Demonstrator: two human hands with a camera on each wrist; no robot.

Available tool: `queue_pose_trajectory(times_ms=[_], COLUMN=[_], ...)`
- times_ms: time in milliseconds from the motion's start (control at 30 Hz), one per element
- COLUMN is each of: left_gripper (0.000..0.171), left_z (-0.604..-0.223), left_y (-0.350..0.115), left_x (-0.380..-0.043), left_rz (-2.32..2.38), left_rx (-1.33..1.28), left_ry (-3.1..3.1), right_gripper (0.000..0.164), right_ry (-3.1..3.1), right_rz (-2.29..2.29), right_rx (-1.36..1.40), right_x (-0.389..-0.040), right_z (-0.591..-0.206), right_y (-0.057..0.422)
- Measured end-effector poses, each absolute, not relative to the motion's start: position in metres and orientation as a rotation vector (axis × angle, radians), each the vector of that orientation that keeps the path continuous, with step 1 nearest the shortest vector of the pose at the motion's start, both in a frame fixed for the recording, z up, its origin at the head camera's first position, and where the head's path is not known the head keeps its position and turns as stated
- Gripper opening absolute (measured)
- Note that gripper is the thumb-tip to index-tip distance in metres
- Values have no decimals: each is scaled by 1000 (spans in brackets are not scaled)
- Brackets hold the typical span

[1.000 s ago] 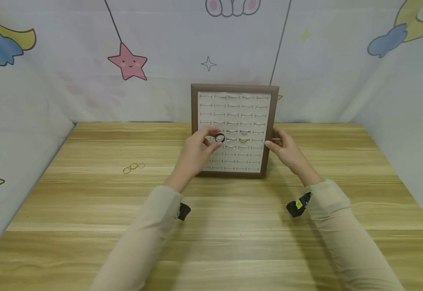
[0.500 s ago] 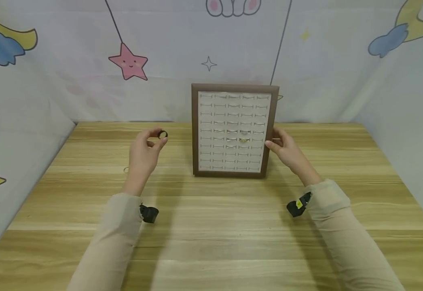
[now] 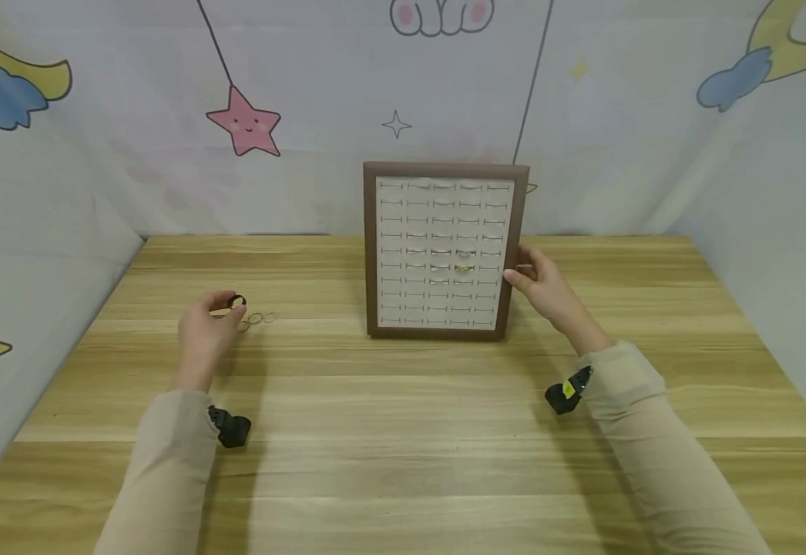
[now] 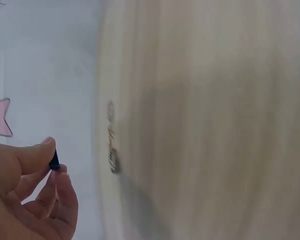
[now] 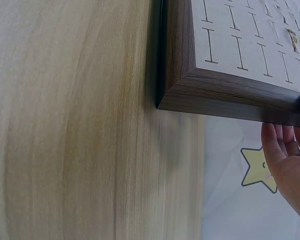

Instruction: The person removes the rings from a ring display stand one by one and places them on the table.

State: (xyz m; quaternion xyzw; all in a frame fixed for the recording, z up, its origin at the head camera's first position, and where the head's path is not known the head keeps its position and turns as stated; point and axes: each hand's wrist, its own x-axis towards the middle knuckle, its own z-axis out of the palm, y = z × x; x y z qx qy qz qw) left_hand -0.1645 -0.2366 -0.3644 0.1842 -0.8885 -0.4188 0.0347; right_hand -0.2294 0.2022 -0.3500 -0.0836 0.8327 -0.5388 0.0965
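Between thumb and fingers, my left hand (image 3: 207,331) pinches a black ring (image 3: 236,301), held just above the table beside a short row of rings. That row shows a silver ring (image 4: 114,162), a gold-toned ring (image 3: 255,317) and another silver ring (image 3: 270,317). My right hand (image 3: 545,289) grips the right edge of a brown-framed ring display board (image 3: 371,254), thumb in front and fingers behind. The board stands upright with rows of slots in its white face. A gold ring (image 3: 464,268) and a silver ring (image 3: 466,253) sit in slots right of its middle.
The wooden table (image 3: 403,432) runs back to a white curtain (image 3: 320,116) printed with stars and clouds. A black wrist camera (image 3: 230,428) is strapped at my left cuff, and another black camera (image 3: 564,395) at my right.
My left hand has carried the black ring from in front of the display board leftward and lower, to the rings on the table. My right hand keeps its grip on the frame.
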Motion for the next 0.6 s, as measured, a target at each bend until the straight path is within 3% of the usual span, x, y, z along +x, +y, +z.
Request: queue_pose_trajectory(times_ms=[600], left_gripper=[40], left_z=[-387], left_y=[-266], left_x=[-157], left_rz=[-980], left_rx=[588], left_ry=[-2925], right_gripper=[55], right_ry=[2479], right_rz=[-1584], right_rx=[-243], right_x=[-230], right_z=[-350], right_y=[201])
